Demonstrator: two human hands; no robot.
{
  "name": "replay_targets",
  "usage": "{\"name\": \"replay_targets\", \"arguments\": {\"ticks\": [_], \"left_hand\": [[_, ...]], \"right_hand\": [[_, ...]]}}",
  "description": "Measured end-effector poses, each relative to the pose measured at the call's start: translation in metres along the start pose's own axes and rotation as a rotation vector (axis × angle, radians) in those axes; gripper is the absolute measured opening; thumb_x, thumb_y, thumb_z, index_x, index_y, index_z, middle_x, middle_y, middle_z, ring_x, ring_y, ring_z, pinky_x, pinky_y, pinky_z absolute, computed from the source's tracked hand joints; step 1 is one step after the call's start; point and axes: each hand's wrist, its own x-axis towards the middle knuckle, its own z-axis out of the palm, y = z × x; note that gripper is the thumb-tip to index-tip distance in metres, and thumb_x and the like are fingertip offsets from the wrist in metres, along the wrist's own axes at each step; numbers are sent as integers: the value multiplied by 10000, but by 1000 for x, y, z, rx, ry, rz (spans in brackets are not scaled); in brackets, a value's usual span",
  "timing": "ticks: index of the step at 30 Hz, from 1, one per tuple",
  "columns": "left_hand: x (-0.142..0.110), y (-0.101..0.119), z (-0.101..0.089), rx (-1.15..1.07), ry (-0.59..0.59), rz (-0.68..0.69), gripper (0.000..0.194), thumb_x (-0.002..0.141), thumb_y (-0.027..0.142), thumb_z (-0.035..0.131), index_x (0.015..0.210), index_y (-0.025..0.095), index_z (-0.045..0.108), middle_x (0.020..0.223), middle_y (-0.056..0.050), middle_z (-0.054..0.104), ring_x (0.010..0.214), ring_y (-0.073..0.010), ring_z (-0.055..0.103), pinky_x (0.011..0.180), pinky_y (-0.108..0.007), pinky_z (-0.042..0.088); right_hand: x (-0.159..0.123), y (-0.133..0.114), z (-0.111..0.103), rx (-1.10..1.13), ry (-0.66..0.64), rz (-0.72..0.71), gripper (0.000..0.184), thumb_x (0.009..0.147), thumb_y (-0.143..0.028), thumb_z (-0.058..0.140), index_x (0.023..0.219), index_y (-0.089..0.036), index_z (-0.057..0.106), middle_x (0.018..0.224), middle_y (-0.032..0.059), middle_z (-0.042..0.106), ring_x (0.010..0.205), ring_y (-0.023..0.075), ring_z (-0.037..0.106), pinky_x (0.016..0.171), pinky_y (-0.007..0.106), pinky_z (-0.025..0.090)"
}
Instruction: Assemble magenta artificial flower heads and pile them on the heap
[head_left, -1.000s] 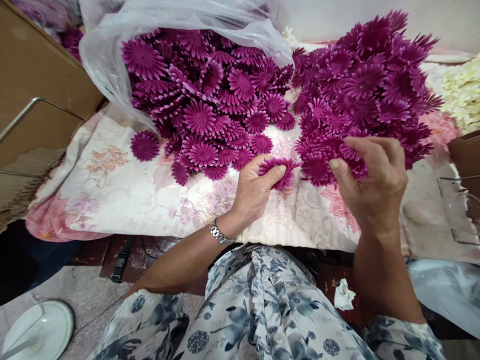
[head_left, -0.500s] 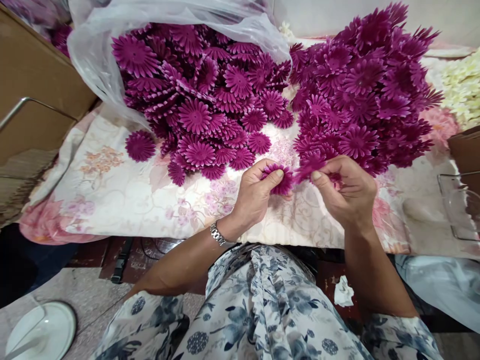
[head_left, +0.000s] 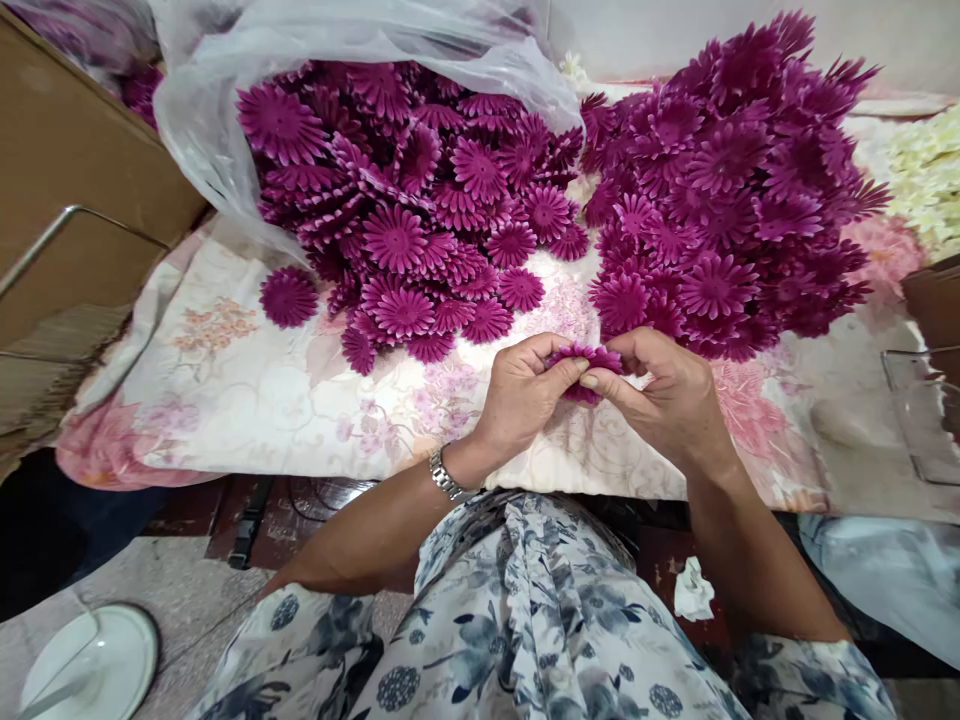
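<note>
Both my hands pinch a purple artificial flower head (head_left: 583, 358) just above the front part of the cloth. My left hand (head_left: 529, 395), with a metal watch band at the wrist, has its thumb on the flower's near side. From the right, my right hand (head_left: 660, 395) grips the same petals, its thumb tip almost against the left one. The fingers hide much of the flower, so I cannot tell how many layers are between them. Behind my left hand lies a heap of flat purple flower heads (head_left: 394, 240). Fuller purple flowers form a second pile (head_left: 720, 200) behind my right hand.
A clear plastic bag (head_left: 202, 130) lies open around the left heap. Floral cloth (head_left: 285, 420) covers the table. Cardboard boxes stand at the left (head_left: 82, 160) and right (head_left: 934, 310). Cream flowers (head_left: 926, 185) lie at the far right. A round white base (head_left: 90, 660) rests on the floor.
My right hand has moved left and brought its purple petals onto the flower in my left hand. The hands were apart and now meet. The view has shifted slightly.
</note>
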Motion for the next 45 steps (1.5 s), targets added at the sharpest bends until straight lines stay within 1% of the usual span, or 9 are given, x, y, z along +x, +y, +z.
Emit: {"name": "replay_targets", "arguments": {"ticks": [8,16,23,26,29,32,36,38,45], "left_hand": [[-1,2,-3,-4,-102,0,218,627,273,791,723,134,653,603,26,608,531,-76,581,524,-203,543],[-2,4,-1,32,4,-56,193,643,274,754,723,139,641,622,22,601,541,-89,563,480,-235,559],[-1,7,-4,-27,69,10,138,647,229,726,704,156,623,572,46,602,486,-93,578,475,-238,552],[0,9,-5,-13,50,22,142,653,233,719,703,153,613,564,42,605,486,-99,589,469,-233,543],[0,10,-5,7,17,17,149,665,238,714,692,150,597,562,41,599,482,-87,568,461,-226,535],[-2,8,-6,40,8,27,183,683,259,726,678,146,583,571,46,585,490,-69,542,466,-206,521],[-4,7,-5,44,-30,38,211,687,266,749,667,142,578,577,46,579,500,-54,541,483,-170,480],[-5,7,-4,18,-55,15,239,681,274,758,641,139,565,558,44,568,489,-54,538,482,-167,465],[-7,5,-7,-31,-167,-62,254,711,355,740,735,142,602,610,26,576,504,-76,545,504,-211,492]], "right_hand": [[-3,3,0,31,18,-29,106,861,-231,557,796,-167,609,680,14,637,589,108,575,542,224,431],[-7,3,2,-63,55,-81,230,864,-119,489,1026,-168,645,898,63,742,767,156,698,666,252,538],[-3,4,-10,-205,181,-41,92,863,-194,549,869,-203,640,680,-13,680,516,102,581,498,228,432],[3,18,-24,-427,236,-31,93,853,-252,574,859,-197,648,710,19,672,598,141,581,583,271,436],[10,25,-35,-629,271,-9,254,822,-336,619,1021,-180,649,922,102,678,846,238,602,764,375,451],[10,15,-31,-456,260,-47,353,783,-367,674,1076,-176,627,986,114,660,911,240,596,800,383,460],[3,-3,-9,72,-50,54,204,800,-357,663,887,-178,619,731,1,618,662,123,571,617,254,460],[0,-6,-1,235,-110,150,181,812,-348,647,802,-174,598,659,-30,577,580,92,528,549,225,432],[-5,1,1,159,-24,120,119,853,-250,557,808,-171,634,618,-18,622,528,93,545,510,218,426]]}}
